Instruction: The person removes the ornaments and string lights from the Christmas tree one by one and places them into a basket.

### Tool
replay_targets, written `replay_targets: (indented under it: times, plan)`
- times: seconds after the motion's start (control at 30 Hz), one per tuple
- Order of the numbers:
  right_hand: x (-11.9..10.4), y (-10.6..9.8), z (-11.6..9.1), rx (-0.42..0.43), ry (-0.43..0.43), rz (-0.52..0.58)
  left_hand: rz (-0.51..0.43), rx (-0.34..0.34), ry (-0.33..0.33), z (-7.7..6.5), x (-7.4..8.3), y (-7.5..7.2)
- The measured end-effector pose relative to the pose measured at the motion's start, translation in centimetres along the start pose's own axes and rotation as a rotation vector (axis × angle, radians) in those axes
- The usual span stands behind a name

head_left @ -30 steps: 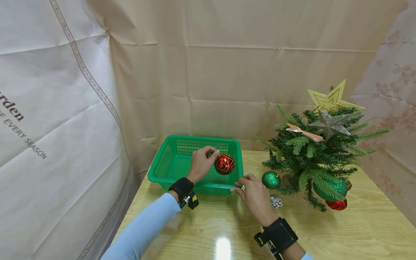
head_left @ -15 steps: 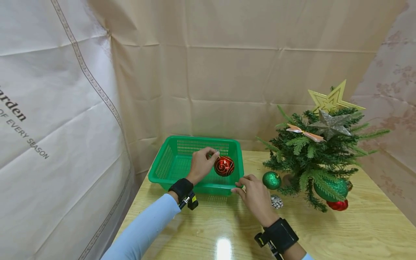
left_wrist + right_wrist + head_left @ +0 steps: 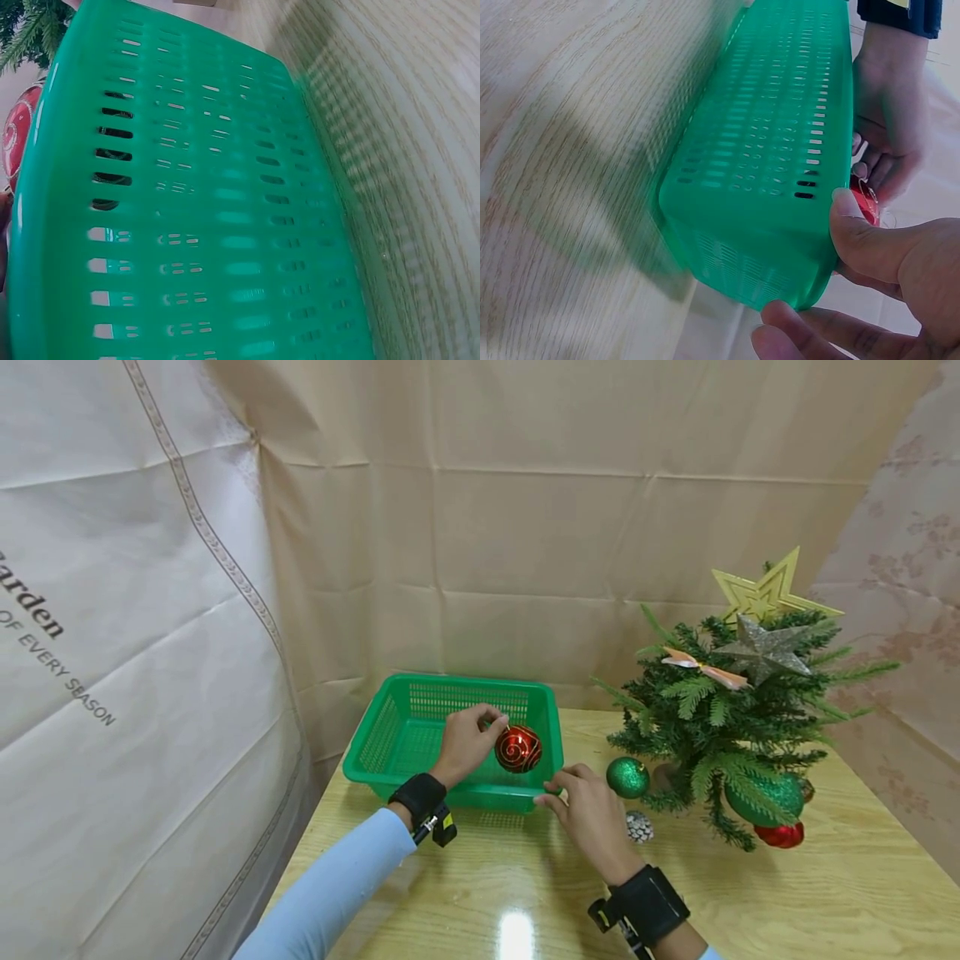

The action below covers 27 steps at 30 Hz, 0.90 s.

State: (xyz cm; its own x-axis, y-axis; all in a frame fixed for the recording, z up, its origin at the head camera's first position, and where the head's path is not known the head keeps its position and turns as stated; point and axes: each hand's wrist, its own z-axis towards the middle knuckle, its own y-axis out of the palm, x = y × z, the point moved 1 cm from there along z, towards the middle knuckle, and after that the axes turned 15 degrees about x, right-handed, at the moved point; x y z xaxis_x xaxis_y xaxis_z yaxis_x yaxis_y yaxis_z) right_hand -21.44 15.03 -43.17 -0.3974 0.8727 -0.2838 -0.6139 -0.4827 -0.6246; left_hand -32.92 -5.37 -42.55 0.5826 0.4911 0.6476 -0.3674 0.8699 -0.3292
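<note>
Placing seems the step: left hand (image 3: 467, 745) pinches 1 red ball (image 3: 518, 749) beside its fingertips; right hand (image 3: 594, 820) grips basket (image 3: 480, 796); next may need letting go.

Smooth plastic basket (image 3: 480, 797), glossy red bauble (image 3: 517, 749)
The basket looks like shiny, faintly see-through plastic; the bauble gleams, lined with glittery swirls. Pale wood grain runs across the polished, light-catching bench (image 3: 465, 885). Rough glitter coats the silver star (image 3: 765, 647) and small green ball (image 3: 627, 777), while the gold star (image 3: 757, 597) has a metallic sheen. The tree (image 3: 697, 718) has plastic-looking needles; the creased backdrop (image 3: 540, 527) appears cloth-like and matt.
</note>
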Motion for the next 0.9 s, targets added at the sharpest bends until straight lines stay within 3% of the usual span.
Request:
replay_targets:
  times: [0.9]
  plan:
    - [0.09, 0.06, 0.03, -0.032, 0.039, -0.009, 0.026, -0.039, 0.032, -0.32, -0.43, 0.14]
